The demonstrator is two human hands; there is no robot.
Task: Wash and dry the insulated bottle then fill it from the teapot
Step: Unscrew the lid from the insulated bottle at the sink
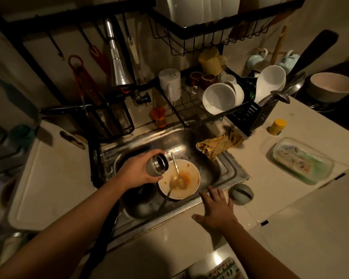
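Over the sink (210,168), the left hand (138,170) is gripping the tilted insulated bottle (156,165), likely draining it, while the empty right hand (218,208) is bracing flat on the desk (179,238) beside the sink.

Your bottle (156,165) is grey-green with a dark rim, the lid (241,193) the same grey-green; the white bowl (186,178) is smeared orange-red (brownish in the middle), the cloth (220,145) mustard yellow, the rack (241,115) black.

Open insulated bottle (156,165) in left hand (138,171) over sink (226,168).
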